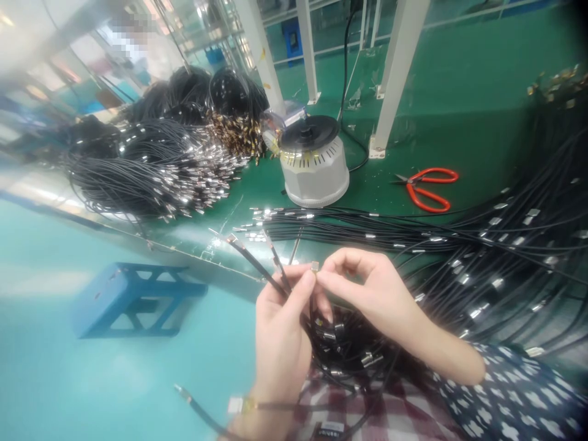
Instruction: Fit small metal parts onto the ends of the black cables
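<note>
Several black cables (257, 260) with metal ends pass through my left hand (287, 318), which is closed around them. Its thumb and forefinger pinch near a small metallic tip (315, 266). My right hand (367, 282) meets it there, thumb and forefinger closed at the same tip; what exactly lies between those fingers is too small to make out. Below both hands, a bundle of black cables (340, 343) with shiny connectors rests over a checked cloth on my lap. One loose cable end (202, 413) runs past my left wrist, beside a white-and-yellow label (241, 405).
On the green table (436, 131) stand a white round tape dispenser (316, 168) and red-handled scissors (429, 188). Cable heaps lie at left (160, 159) and right (519, 239), with a row of cables (331, 226) before me. White posts (397, 73) rise behind. A blue stool (133, 300) is on the floor.
</note>
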The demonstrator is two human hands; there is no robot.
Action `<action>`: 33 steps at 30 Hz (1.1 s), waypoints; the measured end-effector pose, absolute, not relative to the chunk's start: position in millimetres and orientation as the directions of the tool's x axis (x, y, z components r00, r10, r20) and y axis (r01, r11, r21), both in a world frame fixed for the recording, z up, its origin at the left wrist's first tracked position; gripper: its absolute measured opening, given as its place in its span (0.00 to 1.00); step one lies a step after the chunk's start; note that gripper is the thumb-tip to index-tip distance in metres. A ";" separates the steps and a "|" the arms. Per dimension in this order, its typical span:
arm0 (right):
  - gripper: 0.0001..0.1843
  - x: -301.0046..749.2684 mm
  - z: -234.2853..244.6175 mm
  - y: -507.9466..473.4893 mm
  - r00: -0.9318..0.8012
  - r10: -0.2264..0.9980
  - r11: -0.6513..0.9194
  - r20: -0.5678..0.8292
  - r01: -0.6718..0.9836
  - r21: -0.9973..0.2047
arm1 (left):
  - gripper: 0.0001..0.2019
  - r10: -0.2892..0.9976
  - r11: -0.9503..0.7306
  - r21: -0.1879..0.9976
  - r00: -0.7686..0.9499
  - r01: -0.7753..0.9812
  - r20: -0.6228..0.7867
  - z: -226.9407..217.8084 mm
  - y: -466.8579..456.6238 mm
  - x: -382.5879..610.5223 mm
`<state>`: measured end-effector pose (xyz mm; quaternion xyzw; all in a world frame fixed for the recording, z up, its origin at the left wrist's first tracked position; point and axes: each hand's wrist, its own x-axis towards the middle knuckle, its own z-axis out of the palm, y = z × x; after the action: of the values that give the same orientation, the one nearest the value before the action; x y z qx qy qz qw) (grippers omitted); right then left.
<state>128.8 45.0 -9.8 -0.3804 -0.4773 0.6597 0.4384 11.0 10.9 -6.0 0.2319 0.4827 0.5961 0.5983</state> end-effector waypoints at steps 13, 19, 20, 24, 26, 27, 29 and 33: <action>0.15 136.7 -16.9 49.3 -0.277 0.957 -0.115 -0.081 -0.111 -0.987 | 0.03 0.946 0.278 0.916 -0.083 -0.291 -0.313 -7.0 5.6 -1.7; 0.14 136.9 -17.4 50.0 -0.275 0.957 -0.113 -0.088 -0.076 -0.991 | 0.04 0.939 0.276 0.937 -0.150 -0.213 -0.311 -11.4 4.9 -4.4; 0.15 136.9 -17.1 49.6 -0.274 0.957 -0.117 -0.091 -0.078 -0.990 | 0.05 0.934 0.283 0.935 -0.159 -0.215 -0.319 -11.8 4.9 -3.9; 0.15 137.4 -15.7 48.4 -0.283 0.953 -0.137 -0.110 -0.076 -0.988 | 0.06 0.924 0.294 0.928 -0.181 -0.227 -0.337 -11.9 4.6 -1.4; 0.15 137.6 -15.9 48.4 -0.286 0.952 -0.139 -0.113 -0.070 -0.988 | 0.07 0.926 0.291 0.929 -0.179 -0.228 -0.334 -11.5 4.1 -0.8; 0.15 137.6 -16.3 48.6 -0.285 0.952 -0.137 -0.112 -0.069 -0.988 | 0.08 0.929 0.283 0.932 -0.177 -0.228 -0.326 -11.4 3.9 -0.7; 0.15 137.6 -17.6 48.9 -0.285 0.952 -0.135 -0.110 -0.069 -0.988 | 0.11 0.937 0.265 0.936 -0.168 -0.230 -0.307 -11.8 3.3 -0.7; 0.15 137.7 -19.4 49.0 -0.295 0.949 -0.138 -0.109 -0.080 -0.987 | 0.12 0.944 0.244 0.937 -0.161 -0.251 -0.289 -14.8 2.3 -0.9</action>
<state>137.7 49.0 -19.4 -0.4261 -0.5100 0.6224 0.4136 -0.9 2.3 -14.8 0.3153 0.5493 0.5280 0.5657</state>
